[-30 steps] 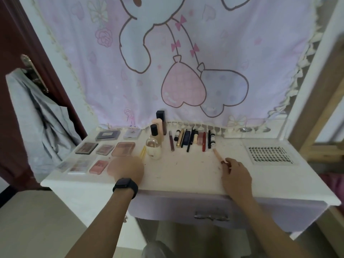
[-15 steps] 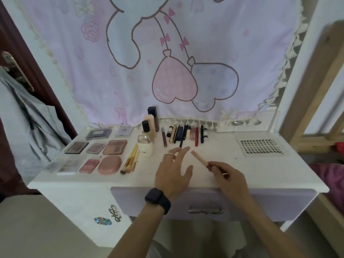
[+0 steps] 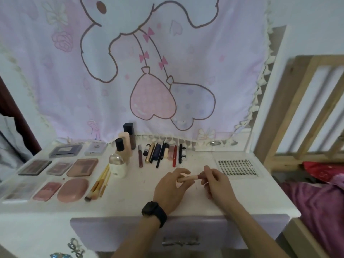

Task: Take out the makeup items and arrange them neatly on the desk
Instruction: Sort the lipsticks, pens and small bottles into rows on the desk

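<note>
A slim pink lip tube [image 3: 189, 177] is held level above the white desk [image 3: 130, 200] between both hands. My left hand [image 3: 172, 189], with a black watch, pinches its pale left end. My right hand [image 3: 216, 181] grips its darker right end. Behind them lies a row of pencils and lipsticks [image 3: 163, 153]. Left of that stand bottles [image 3: 123, 146] and a white egg-shaped bottle [image 3: 117, 165]. Brushes [image 3: 100, 183], a pink oval compact [image 3: 73, 189] and several palettes [image 3: 82, 167] lie on the left.
A lash tray [image 3: 237, 167] lies at the desk's right rear. The closed drawer [image 3: 178, 237] is below the hands. A cartoon cloth [image 3: 149, 71] hangs behind. A wooden bed frame [image 3: 307, 112] and red-purple bedding [image 3: 320, 198] are at the right.
My left hand has moved from the pink compact on the left across to the tube. Both hands now hold the tube, which has turned from pointing away to lying level.
</note>
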A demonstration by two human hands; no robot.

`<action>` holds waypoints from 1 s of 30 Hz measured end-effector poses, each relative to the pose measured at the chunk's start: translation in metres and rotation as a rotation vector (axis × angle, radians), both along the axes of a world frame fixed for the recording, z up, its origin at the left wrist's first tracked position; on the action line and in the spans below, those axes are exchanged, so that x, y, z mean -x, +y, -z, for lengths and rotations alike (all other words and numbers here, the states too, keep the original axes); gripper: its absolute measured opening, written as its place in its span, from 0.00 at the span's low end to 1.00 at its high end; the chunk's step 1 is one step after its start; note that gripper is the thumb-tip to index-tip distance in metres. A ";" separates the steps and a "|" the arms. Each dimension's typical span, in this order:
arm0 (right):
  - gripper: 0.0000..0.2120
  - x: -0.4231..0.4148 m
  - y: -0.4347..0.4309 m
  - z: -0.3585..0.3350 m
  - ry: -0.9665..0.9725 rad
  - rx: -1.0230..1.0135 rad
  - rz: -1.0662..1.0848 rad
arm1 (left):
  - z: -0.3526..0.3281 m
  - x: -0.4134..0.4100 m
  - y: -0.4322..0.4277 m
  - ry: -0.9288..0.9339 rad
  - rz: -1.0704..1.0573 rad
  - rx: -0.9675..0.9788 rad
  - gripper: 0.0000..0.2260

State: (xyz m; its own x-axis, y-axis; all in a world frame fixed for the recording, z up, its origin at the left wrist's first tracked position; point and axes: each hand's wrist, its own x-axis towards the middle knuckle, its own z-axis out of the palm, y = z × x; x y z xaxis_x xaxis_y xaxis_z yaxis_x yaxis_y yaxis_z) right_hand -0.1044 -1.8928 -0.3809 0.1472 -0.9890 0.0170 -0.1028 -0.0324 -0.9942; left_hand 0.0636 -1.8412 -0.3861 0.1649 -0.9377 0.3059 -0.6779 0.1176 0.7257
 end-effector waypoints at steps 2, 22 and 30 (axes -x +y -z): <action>0.21 -0.002 -0.003 0.003 0.128 0.047 -0.015 | 0.004 -0.002 0.001 0.266 -0.011 -0.010 0.04; 0.14 -0.001 0.008 0.008 0.283 0.207 -0.072 | -0.002 -0.016 -0.007 0.500 0.036 -0.258 0.11; 0.09 0.000 0.013 0.006 0.219 0.212 -0.081 | 0.001 -0.011 -0.005 0.436 -0.002 -0.191 0.12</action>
State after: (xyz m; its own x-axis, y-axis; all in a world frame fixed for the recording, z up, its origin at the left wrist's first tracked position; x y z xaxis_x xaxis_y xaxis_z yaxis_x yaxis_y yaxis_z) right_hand -0.1045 -1.8803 -0.3871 0.2481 -0.9518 0.1805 -0.3024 -0.2531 -0.9189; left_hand 0.0744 -1.8460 -0.3874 0.2420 -0.9698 0.0302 -0.3051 -0.0465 0.9512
